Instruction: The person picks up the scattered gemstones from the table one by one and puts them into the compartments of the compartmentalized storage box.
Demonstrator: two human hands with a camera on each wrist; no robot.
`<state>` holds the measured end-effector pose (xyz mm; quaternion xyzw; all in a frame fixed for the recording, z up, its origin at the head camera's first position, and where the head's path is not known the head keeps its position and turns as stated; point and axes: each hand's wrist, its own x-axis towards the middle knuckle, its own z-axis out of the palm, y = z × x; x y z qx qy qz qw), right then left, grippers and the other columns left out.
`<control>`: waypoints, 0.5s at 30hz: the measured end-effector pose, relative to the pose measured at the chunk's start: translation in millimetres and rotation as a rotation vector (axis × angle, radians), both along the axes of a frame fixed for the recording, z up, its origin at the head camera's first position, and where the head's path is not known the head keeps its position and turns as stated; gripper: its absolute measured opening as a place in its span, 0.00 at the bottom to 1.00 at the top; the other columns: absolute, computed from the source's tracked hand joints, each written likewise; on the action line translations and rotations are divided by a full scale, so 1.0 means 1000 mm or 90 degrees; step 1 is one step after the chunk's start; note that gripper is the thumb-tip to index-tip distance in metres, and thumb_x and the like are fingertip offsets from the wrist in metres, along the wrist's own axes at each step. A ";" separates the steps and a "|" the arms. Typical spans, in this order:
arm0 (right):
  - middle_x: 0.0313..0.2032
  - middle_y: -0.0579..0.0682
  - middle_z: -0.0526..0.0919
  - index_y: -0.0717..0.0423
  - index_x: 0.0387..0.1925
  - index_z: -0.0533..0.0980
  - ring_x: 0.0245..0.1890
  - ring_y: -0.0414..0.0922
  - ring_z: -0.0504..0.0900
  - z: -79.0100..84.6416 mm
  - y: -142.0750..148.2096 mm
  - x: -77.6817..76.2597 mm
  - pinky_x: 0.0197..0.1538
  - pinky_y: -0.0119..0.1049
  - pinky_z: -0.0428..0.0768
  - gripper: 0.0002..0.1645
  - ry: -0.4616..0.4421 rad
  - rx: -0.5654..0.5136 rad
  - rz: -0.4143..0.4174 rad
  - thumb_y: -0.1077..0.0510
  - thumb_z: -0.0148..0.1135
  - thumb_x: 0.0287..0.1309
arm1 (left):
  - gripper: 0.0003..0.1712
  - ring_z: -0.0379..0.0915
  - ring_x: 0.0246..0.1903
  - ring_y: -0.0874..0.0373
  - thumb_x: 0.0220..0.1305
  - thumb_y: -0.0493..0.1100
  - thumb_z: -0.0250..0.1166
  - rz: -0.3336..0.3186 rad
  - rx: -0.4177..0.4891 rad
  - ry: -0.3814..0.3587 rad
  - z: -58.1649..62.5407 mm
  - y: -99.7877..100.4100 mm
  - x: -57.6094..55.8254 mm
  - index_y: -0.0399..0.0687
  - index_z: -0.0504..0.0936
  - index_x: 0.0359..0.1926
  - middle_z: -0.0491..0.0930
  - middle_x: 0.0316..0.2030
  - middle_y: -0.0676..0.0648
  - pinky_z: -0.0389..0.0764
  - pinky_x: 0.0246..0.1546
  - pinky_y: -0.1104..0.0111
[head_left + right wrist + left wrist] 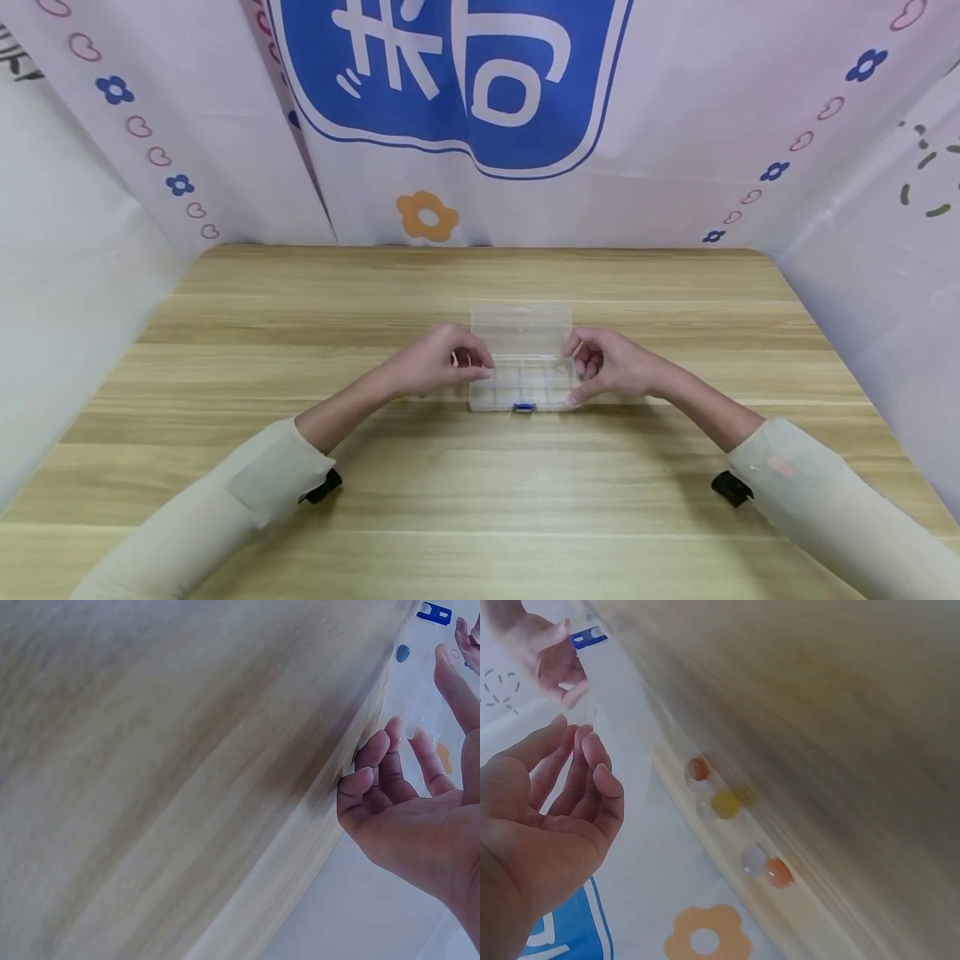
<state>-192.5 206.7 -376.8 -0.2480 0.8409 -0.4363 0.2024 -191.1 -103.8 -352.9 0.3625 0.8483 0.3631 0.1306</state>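
Observation:
A small clear plastic compartment box [534, 383] rests on the table, its transparent lid [521, 329] tipped back toward the far side. Its blue latch [524, 407] is on the front edge. At the box's left end, my left hand [442, 360] has thumb and fingertips drawn together on the end wall. My right hand [611, 367] grips the other end, thumb at the front corner and fingers toward the hinge. In the left wrist view the left hand's fingers [596, 754] curl close beside the box; the right hand [420, 776] shows curled fingers in its own view.
The wood-grain table [480, 492] has printed white curtains [240, 150] behind and at both sides. Small round orange and yellow pieces [725, 803], with pale clear ones beside them, show only in the left wrist view. A black wrist device [322, 487] sits under each sleeve.

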 end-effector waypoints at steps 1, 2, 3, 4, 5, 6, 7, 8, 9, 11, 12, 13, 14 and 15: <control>0.32 0.56 0.78 0.68 0.49 0.74 0.32 0.47 0.75 0.000 0.000 0.000 0.37 0.30 0.76 0.32 0.000 0.000 0.000 0.66 0.83 0.45 | 0.03 0.76 0.30 0.63 0.69 0.34 0.69 0.004 0.000 -0.002 -0.001 -0.002 0.000 0.38 0.88 0.39 0.86 0.32 0.50 0.81 0.33 0.69; 0.32 0.56 0.78 0.68 0.49 0.74 0.32 0.47 0.74 0.000 0.000 0.000 0.37 0.31 0.76 0.32 0.000 -0.001 -0.001 0.66 0.84 0.45 | 0.03 0.76 0.30 0.63 0.69 0.34 0.69 0.007 0.001 -0.003 -0.001 -0.005 0.001 0.37 0.88 0.39 0.85 0.33 0.50 0.81 0.33 0.68; 0.32 0.56 0.78 0.68 0.49 0.74 0.32 0.47 0.74 0.000 0.001 0.001 0.37 0.31 0.76 0.32 0.001 -0.001 -0.001 0.66 0.84 0.45 | 0.03 0.76 0.30 0.62 0.68 0.34 0.69 0.012 0.002 -0.003 -0.002 -0.007 0.001 0.37 0.88 0.39 0.85 0.33 0.49 0.81 0.34 0.68; 0.32 0.56 0.78 0.68 0.49 0.74 0.32 0.47 0.74 0.000 0.001 0.001 0.37 0.31 0.76 0.32 0.000 -0.001 -0.002 0.66 0.84 0.45 | 0.03 0.76 0.30 0.62 0.68 0.34 0.69 0.017 0.004 -0.006 -0.002 -0.010 0.001 0.37 0.88 0.39 0.85 0.32 0.49 0.81 0.34 0.68; 0.32 0.56 0.78 0.68 0.49 0.74 0.32 0.47 0.74 0.000 0.001 0.001 0.37 0.31 0.75 0.32 0.001 -0.001 -0.002 0.66 0.84 0.44 | 0.03 0.76 0.30 0.62 0.68 0.33 0.69 0.021 0.007 -0.006 -0.002 -0.013 0.001 0.36 0.88 0.40 0.85 0.32 0.49 0.81 0.34 0.68; 0.32 0.56 0.78 0.68 0.49 0.74 0.32 0.47 0.74 0.000 0.001 0.001 0.37 0.31 0.75 0.32 0.002 -0.001 -0.002 0.66 0.84 0.44 | 0.03 0.76 0.30 0.62 0.68 0.33 0.69 0.026 0.009 -0.008 -0.002 -0.016 0.001 0.36 0.88 0.40 0.85 0.32 0.48 0.81 0.34 0.67; 0.32 0.55 0.78 0.67 0.49 0.74 0.32 0.46 0.74 0.000 0.001 0.001 0.37 0.31 0.75 0.32 0.002 -0.001 -0.003 0.66 0.84 0.44 | 0.04 0.76 0.29 0.61 0.68 0.33 0.69 0.032 0.010 -0.010 -0.001 -0.019 0.002 0.36 0.88 0.40 0.86 0.32 0.48 0.81 0.33 0.67; 0.32 0.55 0.78 0.67 0.49 0.74 0.32 0.46 0.74 -0.001 0.001 0.001 0.37 0.31 0.75 0.32 0.002 -0.001 -0.003 0.66 0.84 0.44 | 0.04 0.76 0.29 0.61 0.68 0.33 0.69 0.036 0.011 -0.012 -0.001 -0.023 0.002 0.35 0.88 0.40 0.86 0.32 0.46 0.81 0.33 0.68; 0.32 0.55 0.78 0.67 0.49 0.74 0.32 0.46 0.74 -0.001 0.001 0.001 0.37 0.31 0.75 0.32 0.003 -0.002 -0.003 0.66 0.84 0.44 | 0.04 0.76 0.28 0.61 0.69 0.33 0.69 0.041 0.010 -0.013 -0.001 -0.026 0.002 0.35 0.88 0.41 0.86 0.32 0.45 0.81 0.32 0.68; 0.32 0.55 0.78 0.67 0.48 0.74 0.32 0.46 0.74 -0.001 0.001 0.001 0.37 0.31 0.75 0.32 0.004 -0.001 -0.004 0.66 0.84 0.44 | 0.05 0.76 0.29 0.60 0.69 0.34 0.69 0.050 0.005 -0.012 -0.001 -0.032 0.003 0.35 0.88 0.41 0.86 0.33 0.44 0.80 0.32 0.69; 0.32 0.56 0.78 0.67 0.48 0.74 0.32 0.46 0.74 -0.001 0.001 0.001 0.36 0.31 0.75 0.32 0.004 -0.001 -0.004 0.66 0.84 0.44 | 0.05 0.76 0.29 0.60 0.69 0.34 0.69 0.055 0.003 -0.013 -0.002 -0.036 0.003 0.35 0.88 0.41 0.86 0.33 0.43 0.80 0.32 0.69; 0.32 0.56 0.78 0.67 0.48 0.74 0.32 0.46 0.74 -0.001 0.001 0.001 0.36 0.31 0.75 0.32 0.004 -0.001 -0.004 0.66 0.84 0.44 | 0.05 0.76 0.29 0.60 0.69 0.34 0.69 0.060 0.000 -0.010 -0.002 -0.039 0.003 0.35 0.88 0.41 0.86 0.33 0.43 0.80 0.32 0.69; 0.32 0.56 0.78 0.67 0.48 0.74 0.32 0.46 0.74 -0.001 0.001 0.001 0.36 0.31 0.75 0.32 0.005 -0.001 -0.004 0.66 0.84 0.44 | 0.05 0.77 0.30 0.60 0.69 0.34 0.69 0.065 -0.002 -0.010 -0.003 -0.042 0.003 0.35 0.88 0.41 0.86 0.32 0.44 0.80 0.33 0.69; 0.32 0.56 0.78 0.67 0.48 0.73 0.32 0.46 0.74 -0.001 0.001 0.001 0.36 0.31 0.75 0.32 0.004 -0.002 -0.004 0.66 0.84 0.44 | 0.04 0.77 0.30 0.60 0.69 0.34 0.69 0.070 -0.005 -0.010 -0.004 -0.045 0.003 0.35 0.88 0.40 0.86 0.32 0.45 0.80 0.33 0.69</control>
